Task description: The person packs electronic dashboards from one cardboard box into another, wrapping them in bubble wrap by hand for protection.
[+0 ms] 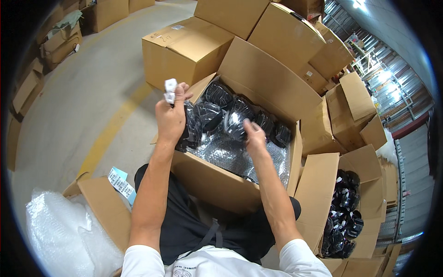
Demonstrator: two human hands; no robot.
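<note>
My left hand [173, 113] is closed at the near left of the open cardboard box [221, 180], above its rim. Two small white pieces [170, 91], like tags or plugs, stick out of its fingers. Right beside that hand is a black bundle in clear plastic [190, 127]; whether the white pieces belong to it is hard to tell. Inside the box, my right hand [255, 135] has its fingers closed at the edge of another bagged black bundle [239, 117], ribbed like coiled cable. Several similar bundles [218, 94] line the far side, and bubble wrap [221, 150] covers the middle.
At lower right, another open box [316, 184] holds several black bagged items [341, 207]. A bag of bubble wrap [60, 231] and a sheet of printed labels [121, 184] are at lower left. Closed cartons [189, 44] stack behind; a yellow line [113, 127] crosses the floor.
</note>
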